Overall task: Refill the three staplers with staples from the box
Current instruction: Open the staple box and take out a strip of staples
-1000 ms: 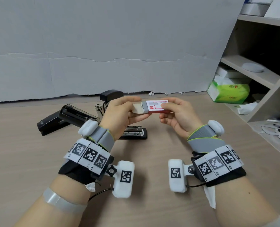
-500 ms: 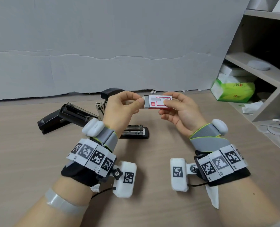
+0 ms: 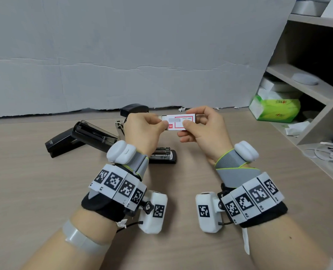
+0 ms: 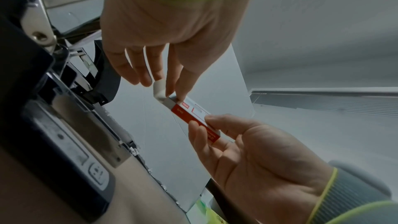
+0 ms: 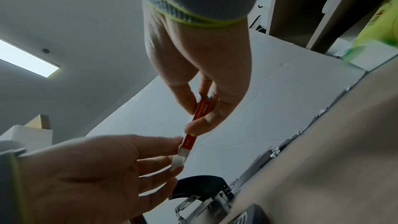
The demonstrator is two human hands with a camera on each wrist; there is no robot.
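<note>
staple box [image 3: 178, 123] riding in mid-air between both hands, above the open staplers [image 3: 95, 136] on the desk [image 3: 35, 188]

head view: if the tray is jerking out, staples could be spilling. left wrist view: left hand [image 4: 172, 28] is pinching the tray end [image 4: 170, 102], other fingers hanging loose. right wrist view: right hand [image 5: 204, 67] is clamping the red sleeve [image 5: 199, 114] between thumb and fingers; a weak grip could be dropping it.

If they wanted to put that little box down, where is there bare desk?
Bare desk lies between the wrists and out toward the shelf unit. It is crowded behind the left hand, where the open black staplers lie. Both hands hold the staple box above the desk.
</note>
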